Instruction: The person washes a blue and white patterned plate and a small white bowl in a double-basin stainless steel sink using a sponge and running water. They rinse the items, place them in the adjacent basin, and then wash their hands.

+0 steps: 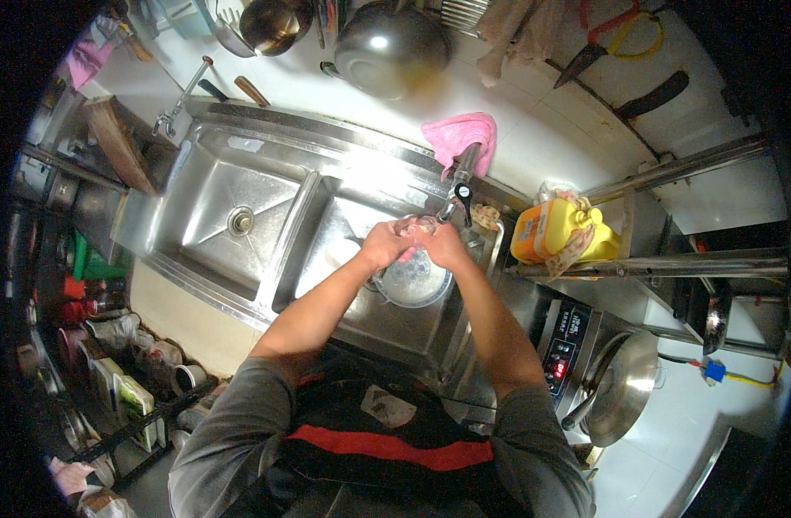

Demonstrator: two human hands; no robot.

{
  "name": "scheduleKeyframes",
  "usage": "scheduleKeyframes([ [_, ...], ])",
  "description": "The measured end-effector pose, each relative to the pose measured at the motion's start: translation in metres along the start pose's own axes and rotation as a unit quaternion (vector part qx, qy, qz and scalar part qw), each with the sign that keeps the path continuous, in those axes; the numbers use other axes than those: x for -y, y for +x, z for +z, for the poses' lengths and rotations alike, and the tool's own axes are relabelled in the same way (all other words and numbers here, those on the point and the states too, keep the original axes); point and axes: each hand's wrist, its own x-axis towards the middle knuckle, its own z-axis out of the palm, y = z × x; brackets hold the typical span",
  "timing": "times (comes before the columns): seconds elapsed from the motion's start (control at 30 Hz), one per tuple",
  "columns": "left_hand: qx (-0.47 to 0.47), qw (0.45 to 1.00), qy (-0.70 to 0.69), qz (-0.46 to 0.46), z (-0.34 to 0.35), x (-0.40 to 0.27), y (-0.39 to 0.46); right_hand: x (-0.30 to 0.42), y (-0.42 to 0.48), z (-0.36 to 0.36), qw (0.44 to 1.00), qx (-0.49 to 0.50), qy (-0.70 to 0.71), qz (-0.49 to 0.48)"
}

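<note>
My left hand [386,245] and my right hand [445,245] meet over the right basin [369,324] of a stainless steel double sink. Between them they grip a small, wet, pinkish item [419,226]; fingers cover much of it, and I cannot tell exactly what it is. Just above my right hand is the metal faucet [448,208], with a black lever. Under my hands stands a round, see-through bowl [416,288] with cloudy liquid in it. A white round object [342,252], perhaps a bowl, lies left of my left hand, partly hidden by it.
To the left is the second basin [240,220] with its drain. A pink cloth [463,137] drapes over the faucet's base. A yellow jug [557,233] stands on the right rack. Below it, an induction cooker [567,349] bears a steel pan [622,388]. A wok [392,52] hangs behind.
</note>
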Motion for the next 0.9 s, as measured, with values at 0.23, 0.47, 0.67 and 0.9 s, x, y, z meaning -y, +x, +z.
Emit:
scheduleKeyframes([
  [0.23, 0.045, 0.849, 0.48, 0.215, -0.033, -0.001, -0.011, 0.014, 0.0, -0.038, 0.961, 0.206, -0.178, -0.053],
  [0.47, -0.122, 0.992, 0.029, -0.015, 0.016, 0.029, 0.0, -0.013, 0.022, 0.02, 0.959, -0.209, -0.181, -0.06],
  [0.67, -0.084, 0.864, 0.47, 0.163, -0.026, 0.046, 0.002, -0.053, 0.012, 0.003, 0.958, 0.084, -0.258, -0.094],
  [0.9, -0.095, 0.983, -0.09, -0.132, 0.025, 0.042, 0.008, -0.028, 0.017, 0.043, 0.964, -0.261, -0.056, -0.013],
])
